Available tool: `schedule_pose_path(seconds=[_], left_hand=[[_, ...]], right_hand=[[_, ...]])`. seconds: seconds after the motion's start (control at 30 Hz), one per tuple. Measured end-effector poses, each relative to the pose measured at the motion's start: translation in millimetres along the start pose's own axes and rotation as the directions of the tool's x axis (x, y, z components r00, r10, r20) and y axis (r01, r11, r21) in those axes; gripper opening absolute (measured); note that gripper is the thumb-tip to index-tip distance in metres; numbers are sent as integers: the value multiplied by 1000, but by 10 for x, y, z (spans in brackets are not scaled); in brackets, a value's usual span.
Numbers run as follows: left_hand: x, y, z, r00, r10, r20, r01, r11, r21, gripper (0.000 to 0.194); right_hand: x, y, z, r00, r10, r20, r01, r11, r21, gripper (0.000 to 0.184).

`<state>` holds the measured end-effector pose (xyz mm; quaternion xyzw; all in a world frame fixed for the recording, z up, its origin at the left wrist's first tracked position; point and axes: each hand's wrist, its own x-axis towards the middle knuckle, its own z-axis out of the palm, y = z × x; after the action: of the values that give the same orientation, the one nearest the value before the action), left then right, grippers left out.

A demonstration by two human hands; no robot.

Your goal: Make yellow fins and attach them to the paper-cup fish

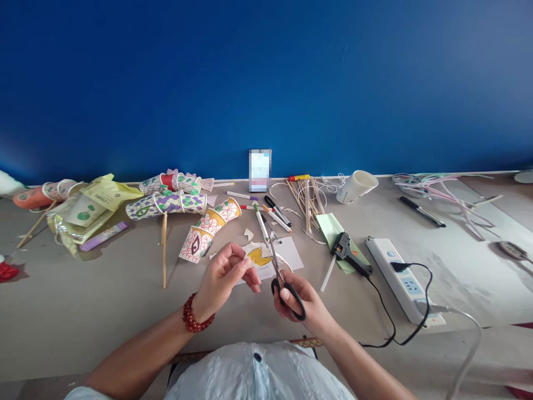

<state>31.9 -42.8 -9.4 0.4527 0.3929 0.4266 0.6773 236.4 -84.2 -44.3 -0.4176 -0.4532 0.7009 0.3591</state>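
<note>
My right hand [303, 300] grips a pair of scissors [276, 265] with black handles. Its fingers are in the loops, and the blades point up and away from me. My left hand [228, 271], with a red bead bracelet at the wrist, pinches a small yellow paper cutout [260, 256] between thumb and fingers. The cutout is just left of the scissor blades. Under it lies a white sheet of paper [293, 255], with a few white scraps [249, 234] nearby. To the left of the sheet, joined paper cups [210, 226] bear a red scale pattern and a drawn eye.
Further left are more decorated cup figures [166, 204] on sticks and a yellow plastic package [94, 208]. Markers [277, 216], wooden sticks [296, 197] and a phone [260, 171] stand or lie ahead. At right are a glue gun [347, 250], a power strip [402, 278] and trailing cables.
</note>
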Motion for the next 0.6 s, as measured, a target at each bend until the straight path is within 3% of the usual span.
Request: schedule_pose_path(seconds=[0.6], left_hand=[[82,157,-107,998,36,58,-39,997,60,15]], right_hand=[[-75,-174,-227,981,54,185,-15,978,-208,55]])
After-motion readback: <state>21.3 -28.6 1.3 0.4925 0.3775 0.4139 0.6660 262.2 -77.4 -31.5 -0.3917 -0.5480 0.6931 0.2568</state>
